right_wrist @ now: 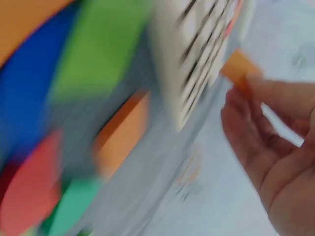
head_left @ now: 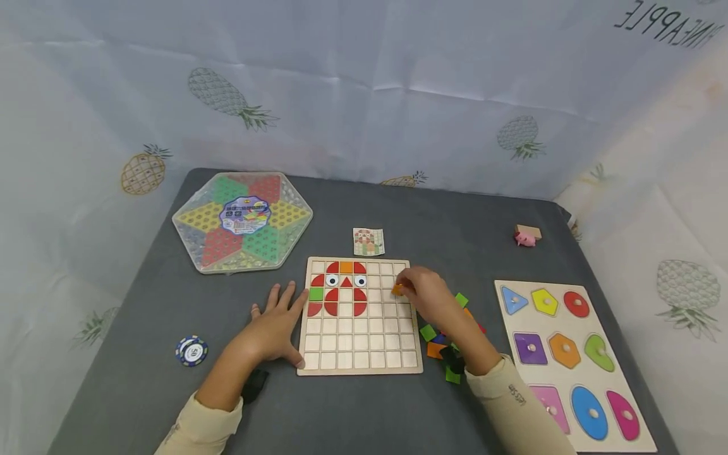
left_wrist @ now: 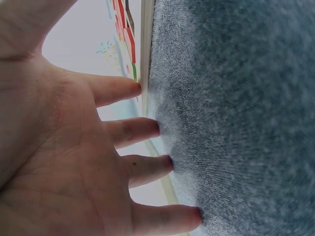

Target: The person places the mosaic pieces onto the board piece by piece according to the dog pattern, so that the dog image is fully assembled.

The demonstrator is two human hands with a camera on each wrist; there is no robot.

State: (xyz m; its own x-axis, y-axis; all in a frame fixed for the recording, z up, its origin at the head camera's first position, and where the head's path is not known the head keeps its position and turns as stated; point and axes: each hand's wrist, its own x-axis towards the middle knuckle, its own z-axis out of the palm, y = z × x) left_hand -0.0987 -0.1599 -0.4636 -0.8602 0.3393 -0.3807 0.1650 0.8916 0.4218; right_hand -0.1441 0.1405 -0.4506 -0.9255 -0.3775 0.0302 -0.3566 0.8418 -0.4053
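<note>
A wooden grid board (head_left: 361, 342) lies on the table, its upper left cells filled with red, green, orange and eye-printed tiles (head_left: 345, 283). My left hand (head_left: 266, 332) is spread along the board's left side, thumb near the lower corner; in the left wrist view its straight fingers touch the dark cloth and the board edge. Over the board's upper right part, my right hand (head_left: 428, 292) pinches an orange tile (right_wrist: 241, 69) between thumb and fingers. Loose coloured tiles (head_left: 435, 351) lie right of the board, partly under the right forearm. A small pattern card (head_left: 368, 242) sits just behind the board.
A hexagonal Chinese checkers set (head_left: 244, 222) lies at the back left, poker chips (head_left: 191, 351) at the left. A shape puzzle board (head_left: 569, 373) occupies the right side. Behind it are a pink pig figure (head_left: 526, 239) and a small wooden block (head_left: 529, 230).
</note>
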